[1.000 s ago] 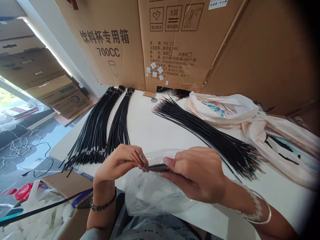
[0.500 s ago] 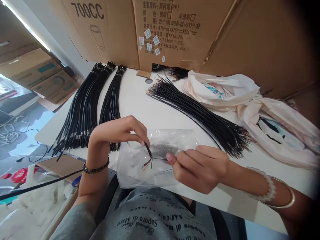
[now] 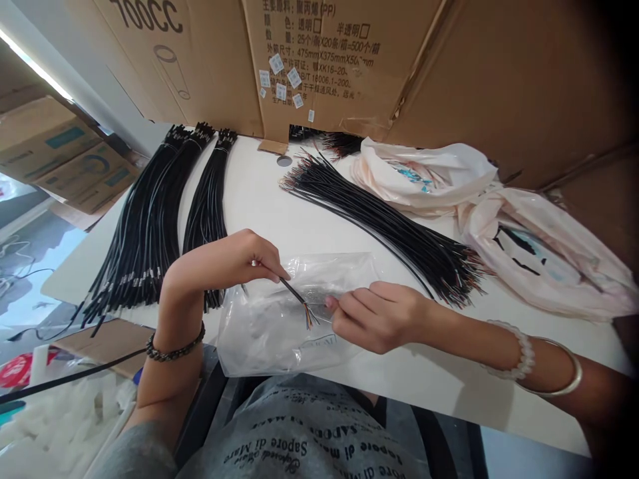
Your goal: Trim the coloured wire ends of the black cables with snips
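Black cable (image 3: 294, 295), frayed into coloured strands at its tip, is pinched in the left hand (image 3: 234, 256) above a clear plastic bag (image 3: 269, 332) on the white bench (image 3: 439, 392). Her right hand (image 3: 372, 316) nips something tiny beside the strands. Cable bundles (image 3: 150, 226) lie beyond.

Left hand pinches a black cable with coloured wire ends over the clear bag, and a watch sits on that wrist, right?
Not a watch. The head view shows a dark beaded bracelet on that wrist. The left hand does pinch the black cable, its coloured wire ends over the clear bag.
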{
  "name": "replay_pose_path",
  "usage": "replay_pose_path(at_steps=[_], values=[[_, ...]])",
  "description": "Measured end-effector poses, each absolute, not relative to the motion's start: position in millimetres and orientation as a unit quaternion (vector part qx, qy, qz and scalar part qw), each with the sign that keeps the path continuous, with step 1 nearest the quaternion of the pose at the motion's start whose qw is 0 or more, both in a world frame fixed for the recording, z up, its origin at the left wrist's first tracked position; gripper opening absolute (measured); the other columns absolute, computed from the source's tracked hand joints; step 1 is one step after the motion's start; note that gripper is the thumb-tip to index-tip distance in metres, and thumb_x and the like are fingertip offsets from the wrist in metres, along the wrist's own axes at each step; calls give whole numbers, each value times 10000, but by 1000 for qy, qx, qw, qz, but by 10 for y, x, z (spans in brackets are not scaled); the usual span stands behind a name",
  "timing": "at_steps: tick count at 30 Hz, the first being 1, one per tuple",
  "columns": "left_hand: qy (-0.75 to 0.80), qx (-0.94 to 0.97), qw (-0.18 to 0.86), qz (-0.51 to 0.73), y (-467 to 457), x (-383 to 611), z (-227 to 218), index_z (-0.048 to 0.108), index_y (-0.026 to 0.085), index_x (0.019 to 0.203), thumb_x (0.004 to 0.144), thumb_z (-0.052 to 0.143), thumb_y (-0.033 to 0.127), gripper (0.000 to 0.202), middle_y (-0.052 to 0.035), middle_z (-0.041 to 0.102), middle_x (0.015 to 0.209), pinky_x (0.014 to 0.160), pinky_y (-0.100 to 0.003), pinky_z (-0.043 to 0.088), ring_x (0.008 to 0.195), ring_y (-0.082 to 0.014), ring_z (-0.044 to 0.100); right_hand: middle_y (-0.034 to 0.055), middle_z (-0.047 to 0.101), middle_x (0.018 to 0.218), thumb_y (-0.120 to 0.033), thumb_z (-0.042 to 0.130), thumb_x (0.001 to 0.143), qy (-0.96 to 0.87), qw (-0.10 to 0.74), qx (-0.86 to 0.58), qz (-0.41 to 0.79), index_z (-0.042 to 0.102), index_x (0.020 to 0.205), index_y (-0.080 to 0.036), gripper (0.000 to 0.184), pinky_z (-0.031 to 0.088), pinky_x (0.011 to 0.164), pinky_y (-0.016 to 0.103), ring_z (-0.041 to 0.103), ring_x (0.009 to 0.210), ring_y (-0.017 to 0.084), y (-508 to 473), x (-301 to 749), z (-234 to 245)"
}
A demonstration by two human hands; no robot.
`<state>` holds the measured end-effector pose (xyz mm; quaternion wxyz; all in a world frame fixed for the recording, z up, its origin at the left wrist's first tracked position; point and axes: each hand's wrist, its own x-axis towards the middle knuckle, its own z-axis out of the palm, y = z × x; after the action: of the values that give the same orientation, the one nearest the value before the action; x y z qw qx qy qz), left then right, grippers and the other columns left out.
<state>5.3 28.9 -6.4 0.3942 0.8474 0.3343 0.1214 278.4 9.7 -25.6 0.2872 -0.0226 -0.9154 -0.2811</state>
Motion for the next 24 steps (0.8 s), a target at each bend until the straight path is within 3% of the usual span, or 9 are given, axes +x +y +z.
replay_pose_path(at_steps=[7, 10, 14, 16, 20, 22, 24], values=[[342, 848, 385, 126, 301, 92, -96, 791, 215, 931, 888, 645, 165, 160, -13, 783, 863, 707, -142, 532, 778, -116, 735, -81, 412, 508, -158, 687, 877, -923, 263, -41, -277, 471, 650, -194, 315, 228, 461, 259, 324, 477, 92, 128, 2799, -279], [333, 846, 387, 150, 280, 83, -65, 793, 227, 924, 880, 655, 150, 164, -4, 781, 857, 716, -136, 534, 777, -110, 734, -70, 468, 538, -107, 621, 906, -937, 227, -71, -257, 493, 673, -191, 279, 250, 487, 261, 369, 492, 97, 127, 2820, -286], [319, 839, 375, 230, 205, 15, -23, 792, 250, 975, 884, 660, 161, 184, -17, 777, 862, 706, -150, 542, 772, -119, 726, -44, 535, 569, -6, 490, 887, -952, 168, -147, -208, 535, 714, -184, 252, 269, 511, 275, 433, 481, 111, 125, 2850, -230], [312, 828, 358, 298, 149, -35, -59, 790, 251, 999, 878, 669, 157, 195, -27, 775, 844, 690, -165, 545, 753, -124, 717, -41, 541, 563, -40, 469, 906, -952, 156, -186, -188, 535, 721, -185, 244, 263, 502, 286, 452, 458, 116, 126, 2865, -160], [303, 765, 310, 476, 57, -111, -278, 779, 225, 948, 883, 664, 138, 158, -16, 767, 827, 670, -197, 551, 741, -117, 697, -46, 600, 608, -297, 515, 996, -936, 234, -259, -37, 564, 794, -182, 238, 267, 487, 285, 534, 495, 107, 114, 2848, -12], [289, 731, 301, 540, 35, -128, -405, 744, 166, 895, 901, 660, 192, 88, -7, 738, 793, 648, -216, 553, 717, -108, 677, -50, 626, 630, -347, 552, 989, -906, 311, -280, 58, 580, 855, -174, 221, 280, 482, 273, 532, 487, 91, 98, 2797, 27], [285, 703, 301, 578, 17, -132, -500, 695, 123, 853, 913, 656, 243, 140, 3, 698, 758, 623, -222, 549, 695, -102, 656, -54, 638, 646, -348, 584, 976, -882, 360, -283, 109, 579, 895, -170, 195, 304, 487, 256, 517, 472, 78, 82, 2727, 36]])
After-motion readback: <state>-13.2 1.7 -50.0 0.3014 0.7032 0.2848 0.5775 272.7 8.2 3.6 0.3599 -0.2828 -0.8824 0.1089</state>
